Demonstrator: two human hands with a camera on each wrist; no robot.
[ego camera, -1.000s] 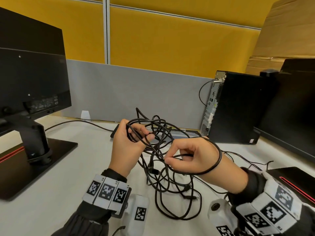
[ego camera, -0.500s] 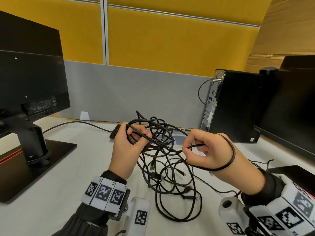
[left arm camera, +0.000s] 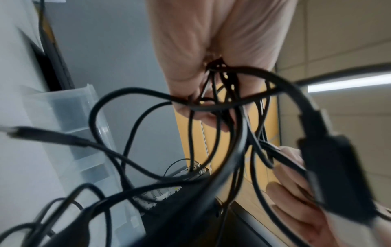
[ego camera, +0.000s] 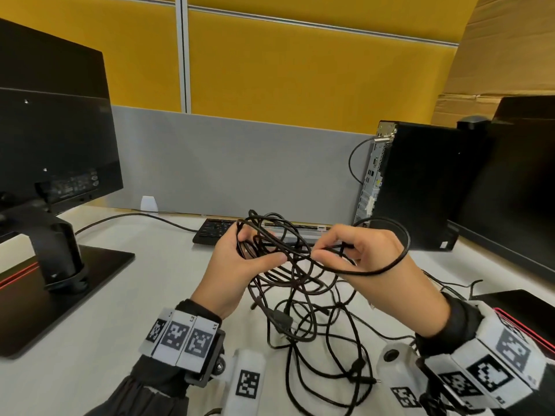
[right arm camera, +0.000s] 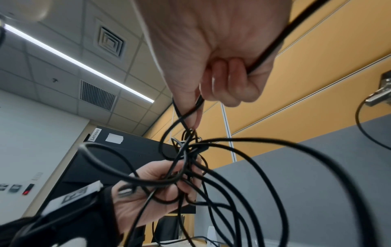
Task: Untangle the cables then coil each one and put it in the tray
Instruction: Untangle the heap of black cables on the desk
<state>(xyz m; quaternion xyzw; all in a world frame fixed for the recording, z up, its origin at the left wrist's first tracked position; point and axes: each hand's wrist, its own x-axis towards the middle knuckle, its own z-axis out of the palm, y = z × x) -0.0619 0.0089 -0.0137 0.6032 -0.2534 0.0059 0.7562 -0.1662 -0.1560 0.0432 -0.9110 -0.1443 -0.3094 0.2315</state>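
A tangle of black cables [ego camera: 300, 310] hangs from both hands down onto the white desk [ego camera: 120, 310]. My left hand [ego camera: 258, 247] grips a bunch of loops at the top of the tangle, thumb across them. To its right, my right hand [ego camera: 318, 254] pinches one strand between thumb and forefinger, and a thicker loop [ego camera: 390, 262] runs round the back of that hand. In the left wrist view the left hand [left arm camera: 203, 110] holds several strands beside a clear plastic tray [left arm camera: 69, 107]. The right wrist view shows the right hand [right arm camera: 194, 115] pinching above the knot [right arm camera: 190, 147].
A black monitor [ego camera: 54, 139] on its stand [ego camera: 60, 259] fills the left. A keyboard [ego camera: 216, 232] lies behind the hands against the grey partition [ego camera: 240, 169]. A black computer tower [ego camera: 420, 187] and a second monitor [ego camera: 516, 190] stand at the right.
My right hand drew its strand out to the right, then came back close to the left hand. The left hand kept its grip on the bunch and the tangle hangs a little higher.
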